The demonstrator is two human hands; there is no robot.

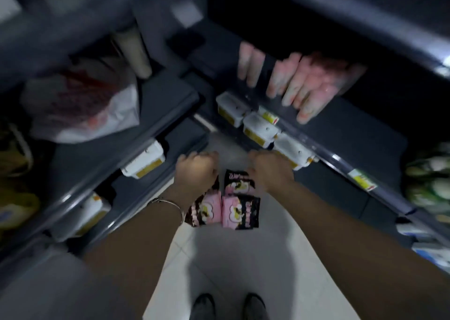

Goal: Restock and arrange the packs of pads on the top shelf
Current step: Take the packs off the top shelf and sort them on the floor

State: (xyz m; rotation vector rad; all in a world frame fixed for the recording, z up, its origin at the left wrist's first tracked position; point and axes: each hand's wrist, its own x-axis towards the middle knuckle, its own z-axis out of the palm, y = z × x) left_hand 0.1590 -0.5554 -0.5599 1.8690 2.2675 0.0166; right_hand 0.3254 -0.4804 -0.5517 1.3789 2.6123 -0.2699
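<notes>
Several pink-and-black plastic packs of pads [229, 202] lie on the pale floor [243, 258], staged for shelving; left hand [196, 167] and right hand [267, 167] hover curled, holding nothing visible.

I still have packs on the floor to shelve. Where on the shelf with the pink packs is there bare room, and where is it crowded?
The dark shelf looks bare to the right of the pink packs, out toward the green packs. A narrow gap also shows between the leftmost pink packs. The row itself is tightly packed. The pink-and-black packs lie on the floor below both hands.
</notes>
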